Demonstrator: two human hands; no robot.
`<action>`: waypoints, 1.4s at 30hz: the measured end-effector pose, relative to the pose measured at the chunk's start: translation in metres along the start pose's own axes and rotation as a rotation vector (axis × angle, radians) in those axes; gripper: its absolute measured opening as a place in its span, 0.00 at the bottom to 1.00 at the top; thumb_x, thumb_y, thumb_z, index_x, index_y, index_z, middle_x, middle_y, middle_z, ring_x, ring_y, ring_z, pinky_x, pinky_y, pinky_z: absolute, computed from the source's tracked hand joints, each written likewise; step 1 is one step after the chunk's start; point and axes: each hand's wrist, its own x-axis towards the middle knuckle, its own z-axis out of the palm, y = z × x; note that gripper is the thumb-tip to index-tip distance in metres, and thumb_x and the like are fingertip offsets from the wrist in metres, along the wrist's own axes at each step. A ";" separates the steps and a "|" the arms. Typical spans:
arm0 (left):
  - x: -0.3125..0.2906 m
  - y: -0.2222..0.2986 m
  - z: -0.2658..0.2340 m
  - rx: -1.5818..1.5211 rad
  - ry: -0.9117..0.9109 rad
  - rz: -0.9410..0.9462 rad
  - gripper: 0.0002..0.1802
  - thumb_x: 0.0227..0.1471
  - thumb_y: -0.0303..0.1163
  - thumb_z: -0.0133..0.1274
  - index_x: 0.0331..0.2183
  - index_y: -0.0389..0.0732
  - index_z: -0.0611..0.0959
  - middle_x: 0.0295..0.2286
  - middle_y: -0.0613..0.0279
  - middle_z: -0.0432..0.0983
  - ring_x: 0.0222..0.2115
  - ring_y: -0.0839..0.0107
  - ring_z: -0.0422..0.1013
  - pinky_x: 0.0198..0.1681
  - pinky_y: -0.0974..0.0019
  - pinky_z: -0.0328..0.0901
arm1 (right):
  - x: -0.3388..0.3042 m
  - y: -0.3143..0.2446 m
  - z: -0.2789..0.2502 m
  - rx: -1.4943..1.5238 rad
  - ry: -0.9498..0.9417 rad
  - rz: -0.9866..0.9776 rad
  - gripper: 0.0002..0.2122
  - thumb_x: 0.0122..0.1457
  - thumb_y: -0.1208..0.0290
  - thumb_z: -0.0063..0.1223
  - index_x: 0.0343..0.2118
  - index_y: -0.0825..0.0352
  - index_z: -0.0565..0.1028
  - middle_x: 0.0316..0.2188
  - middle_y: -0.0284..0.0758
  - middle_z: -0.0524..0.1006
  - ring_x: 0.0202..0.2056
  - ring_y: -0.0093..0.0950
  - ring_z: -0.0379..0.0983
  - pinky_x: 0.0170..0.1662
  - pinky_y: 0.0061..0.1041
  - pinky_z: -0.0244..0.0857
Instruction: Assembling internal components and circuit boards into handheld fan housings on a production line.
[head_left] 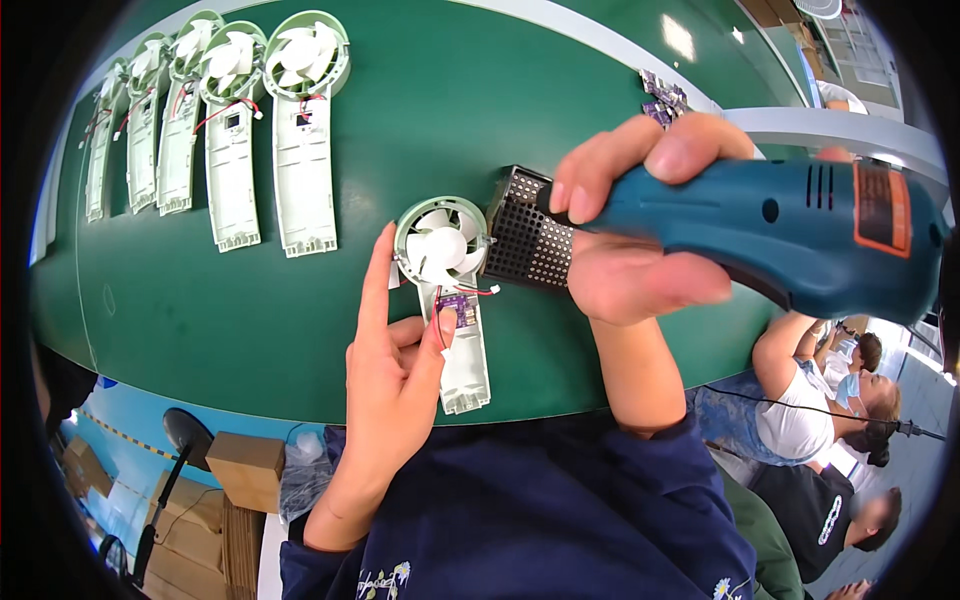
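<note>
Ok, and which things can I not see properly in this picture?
Head view:
- purple circuit board: partly covered by the left hand
- black perforated box: right end behind the right hand
- teal handheld tool: tip lost against the box
- far boards: too small to count

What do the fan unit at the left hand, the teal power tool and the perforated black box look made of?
Fan unit: likely moulded plastic, satin, going by its thin walls and notched end.
Power tool: probably hard plastic, semi-gloss; its smooth, curved shell has vent slots.
Black box: metal or plastic, fairly dull; its evenly spaced holes suit either.
</note>
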 end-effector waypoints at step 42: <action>0.003 -0.003 -0.012 -0.021 -0.096 -0.001 0.43 0.63 0.22 0.52 0.72 0.43 0.49 0.21 0.58 0.80 0.18 0.82 0.67 0.25 0.72 0.63 | -0.050 -0.050 0.028 0.668 -0.252 -0.293 0.46 0.63 0.42 0.57 0.73 0.47 0.39 0.43 0.43 0.70 0.16 0.34 0.65 0.16 0.32 0.66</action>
